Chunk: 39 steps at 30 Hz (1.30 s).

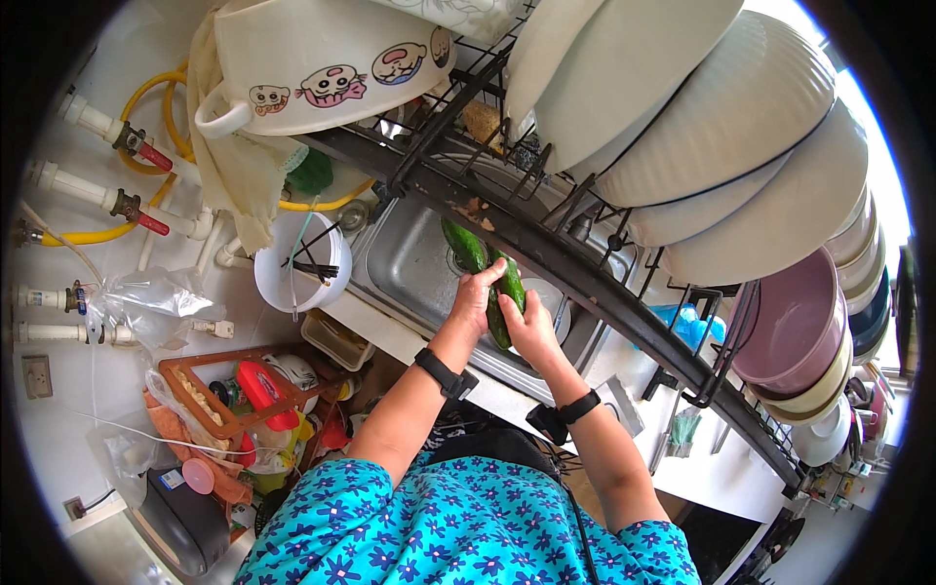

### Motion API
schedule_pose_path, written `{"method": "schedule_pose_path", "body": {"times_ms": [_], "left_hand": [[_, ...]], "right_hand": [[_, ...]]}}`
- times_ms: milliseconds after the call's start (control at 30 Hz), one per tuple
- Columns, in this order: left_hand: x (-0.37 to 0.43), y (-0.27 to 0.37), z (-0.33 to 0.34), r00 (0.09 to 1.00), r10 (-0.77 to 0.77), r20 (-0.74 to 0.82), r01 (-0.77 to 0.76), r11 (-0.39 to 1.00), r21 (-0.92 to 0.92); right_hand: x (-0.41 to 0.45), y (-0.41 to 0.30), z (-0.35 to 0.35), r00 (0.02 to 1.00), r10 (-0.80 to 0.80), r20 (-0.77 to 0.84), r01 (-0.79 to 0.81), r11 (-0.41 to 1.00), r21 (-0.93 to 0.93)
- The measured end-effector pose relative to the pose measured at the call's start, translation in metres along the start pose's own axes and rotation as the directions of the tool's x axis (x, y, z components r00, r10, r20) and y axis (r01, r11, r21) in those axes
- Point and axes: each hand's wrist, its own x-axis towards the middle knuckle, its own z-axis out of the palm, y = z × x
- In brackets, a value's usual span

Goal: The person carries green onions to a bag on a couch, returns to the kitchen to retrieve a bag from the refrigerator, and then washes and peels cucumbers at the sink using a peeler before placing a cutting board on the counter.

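Two green cucumbers, a longer one and another beside it, are held over the stainless steel sink. My left hand grips the longer cucumber, its thumb reaching towards the second one. From the other side, my right hand closes around the second cucumber, whose far end is hidden by the rack. Both hands are close together and look wet. A pale round dish lies in the sink behind my right hand, partly covered by it.
Above the sink runs a black metal dish rack with plates, ribbed bowls and a pink bowl. A large white cartoon-printed pot sits at its left. A white bucket stands left of the sink, near pipes with red-handled valves.
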Motion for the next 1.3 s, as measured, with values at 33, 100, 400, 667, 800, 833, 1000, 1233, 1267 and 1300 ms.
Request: {"method": "schedule_pose_path", "body": {"times_ms": [33, 100, 400, 667, 800, 833, 1000, 1233, 1267, 1300], "left_hand": [[0.003, -0.001, -0.004, 1.0, -0.01, 0.019, 0.01, 1.0, 0.005], [0.009, -0.002, -0.013, 0.998, -0.026, 0.056, 0.025, 1.0, 0.015], [0.009, 0.005, 0.006, 0.987, -0.151, 0.056, 0.159, 0.969, -0.191], [-0.046, 0.004, -0.02, 0.99, -0.133, -0.046, 0.14, 0.948, 0.286], [-0.077, 0.037, -0.002, 0.982, -0.174, -0.073, 0.187, 0.943, 0.276], [-0.081, 0.044, -0.007, 0.983, -0.16, -0.086, 0.177, 0.947, 0.268], [-0.126, 0.052, 0.017, 0.875, -0.468, 0.122, 0.403, 0.845, 0.351], [-0.088, 0.037, 0.008, 0.862, -0.501, 0.081, 0.475, 0.852, 0.218], [-0.068, 0.036, -0.001, 0.881, -0.472, 0.03, 0.46, 0.87, 0.178], [-0.049, 0.034, -0.011, 0.902, -0.433, -0.007, 0.431, 0.897, 0.097]], "right_hand": [[0.0, 0.006, 0.001, 1.0, 0.006, 0.003, -0.006, 1.0, 0.024], [0.009, 0.028, 0.003, 0.989, 0.127, 0.083, -0.137, 0.981, 0.134], [-0.008, 0.008, 0.001, 0.987, -0.158, 0.027, 0.149, 0.839, -0.523], [0.012, 0.023, 0.023, 0.989, -0.048, 0.141, 0.081, 0.968, -0.238], [0.031, 0.052, 0.047, 0.965, 0.066, 0.255, -0.082, 0.995, 0.054], [0.043, 0.055, 0.055, 0.966, 0.045, 0.253, -0.066, 0.995, 0.075], [0.15, 0.112, 0.051, 0.979, -0.068, -0.192, 0.109, 0.97, 0.215], [0.111, 0.102, 0.047, 0.989, 0.125, 0.079, -0.141, 0.955, 0.261], [0.086, 0.1, 0.068, 0.99, 0.098, 0.105, -0.114, 0.98, 0.163], [0.06, 0.094, 0.073, 0.987, 0.033, 0.158, -0.055, 0.989, 0.137]]}}
